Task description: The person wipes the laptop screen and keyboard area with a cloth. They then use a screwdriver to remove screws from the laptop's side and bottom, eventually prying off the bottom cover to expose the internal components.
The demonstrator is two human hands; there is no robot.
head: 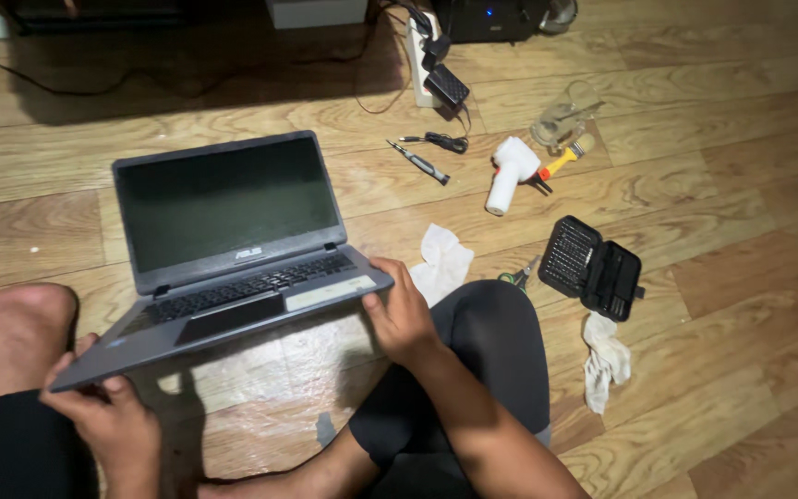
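A grey laptop is open with a dark screen and is held tilted above the wooden floor. My left hand grips its front left corner. My right hand grips its front right corner, thumb on the palm rest. My crossed legs in dark trousers lie beneath it, and a bare foot shows at the left.
An open black screwdriver-bit case, a white cloth, another cloth, green-handled scissors, a small white blower, a black screwdriver, a yellow-handled tool, a clear glass jar and a power strip with charger lie on the floor.
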